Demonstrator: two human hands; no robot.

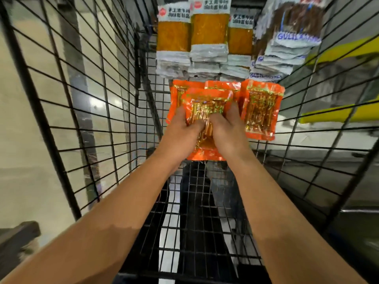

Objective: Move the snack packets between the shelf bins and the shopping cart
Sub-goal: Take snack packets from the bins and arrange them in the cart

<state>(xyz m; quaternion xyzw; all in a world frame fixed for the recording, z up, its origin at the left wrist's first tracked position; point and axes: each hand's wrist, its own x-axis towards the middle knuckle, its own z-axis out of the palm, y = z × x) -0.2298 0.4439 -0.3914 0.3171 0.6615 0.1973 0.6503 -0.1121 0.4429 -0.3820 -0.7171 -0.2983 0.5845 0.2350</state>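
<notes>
Both hands, left hand point(180, 128) and right hand point(227, 128), are clamped on one orange packet point(205, 103) low in the shopping cart point(86, 111), long axis pointing away. Another lies just right, nearer the right hand.

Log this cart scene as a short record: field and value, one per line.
setting: black wire shopping cart, seen from above
left hand: grips the front orange packet
right hand: grips the same packet
other orange packets: one beside it to the right, more behind
far end: stacks of yellow-filled packets and brown-filled packets
cart floor near the person: bare wire
</notes>
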